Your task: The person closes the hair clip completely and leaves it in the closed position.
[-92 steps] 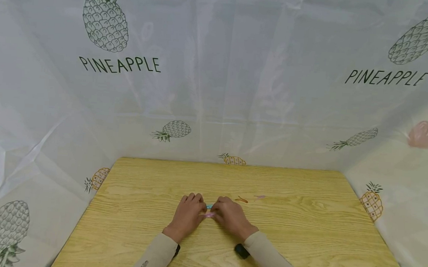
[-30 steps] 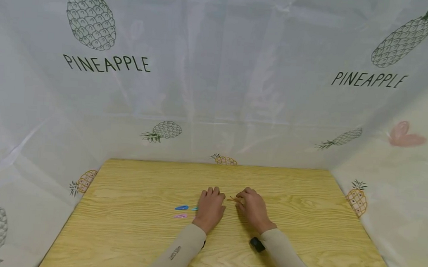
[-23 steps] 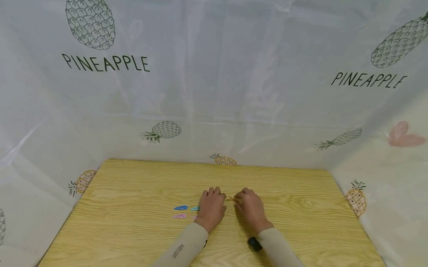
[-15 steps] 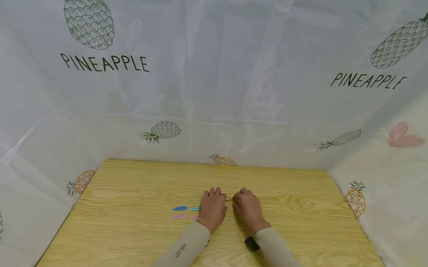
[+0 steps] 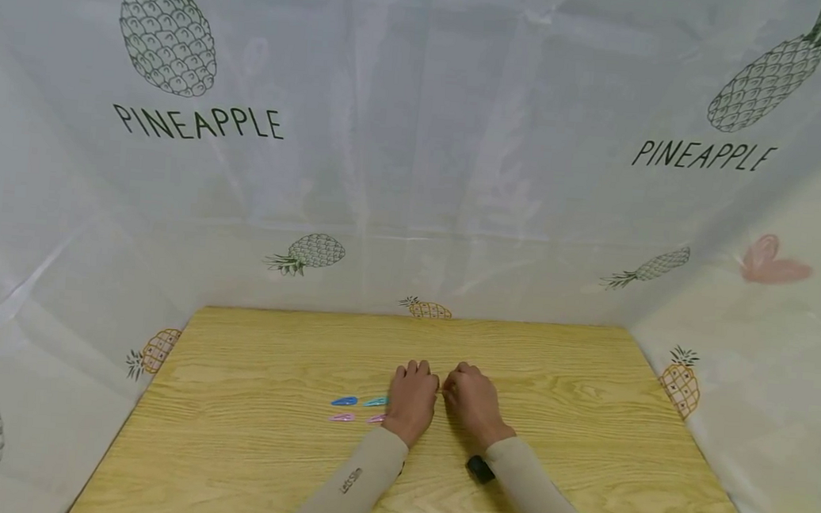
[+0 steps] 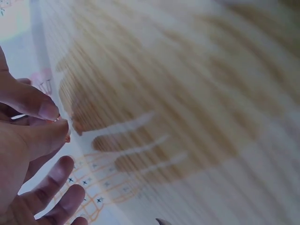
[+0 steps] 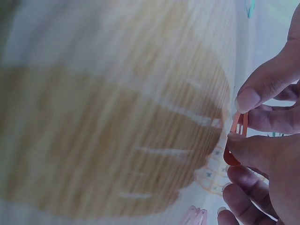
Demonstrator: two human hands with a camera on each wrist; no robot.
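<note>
An orange snap hair clip [image 7: 228, 157] stands between the fingertips of both hands. My right hand [image 5: 474, 400] pinches its rounded end between thumb and fingers. My left hand [image 5: 411, 400] pinches the narrow end, and in the left wrist view only specks of orange show between the fingers. In the head view the two hands almost meet, hiding most of the clip. Left of the left hand lie a blue hair clip [image 5: 345, 400], a teal one [image 5: 375, 402] and a pink clip [image 5: 342, 417]. A second pink clip [image 5: 376, 419] is partly covered by that hand.
The wooden table [image 5: 261, 453] reaches back to a white curtain [image 5: 416, 169] printed with pineapples. Another pink hair clip [image 7: 194, 216] shows at the bottom of the right wrist view. A black wrist device [image 5: 480, 469] sits by the right sleeve.
Both hands have left the teal and pink clips and moved to the orange one, which lay on the table. Over the last second the right hand has drawn left, closer to the left hand.
</note>
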